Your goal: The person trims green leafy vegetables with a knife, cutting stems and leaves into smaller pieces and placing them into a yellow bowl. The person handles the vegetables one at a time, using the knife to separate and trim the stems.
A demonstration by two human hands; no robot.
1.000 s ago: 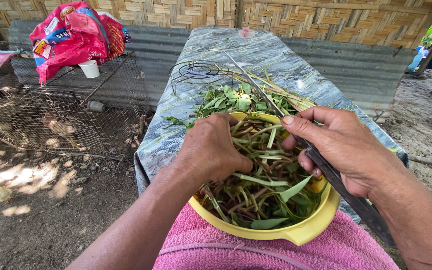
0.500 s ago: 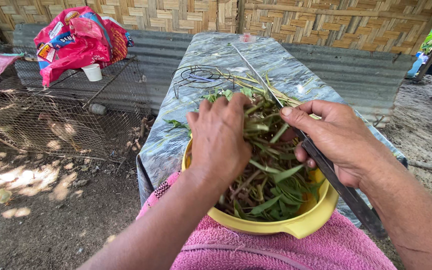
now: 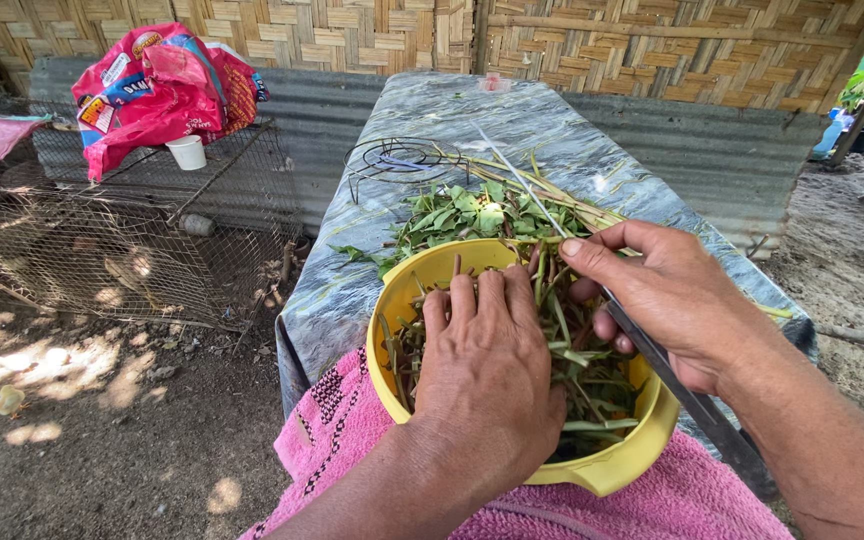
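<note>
Worktop (image 3: pixel 512 120), grey and marbled, runs away from the person toward a woven wall. Wire cage (image 3: pixel 122 240) stands left of it, with a red bag (image 3: pixel 152 85) and white cup (image 3: pixel 188 152) on top. Pink cloth (image 3: pixel 352 420) lies nearest, under a yellow bowl (image 3: pixel 422 275) full of cut green stems. Loose leaves (image 3: pixel 467 215) are piled just beyond the bowl. Left hand (image 3: pixel 487 375) is open, pressed flat on the stems. Right hand (image 3: pixel 677 300) is closed around a knife (image 3: pixel 687 395) at the bowl's right rim.
</note>
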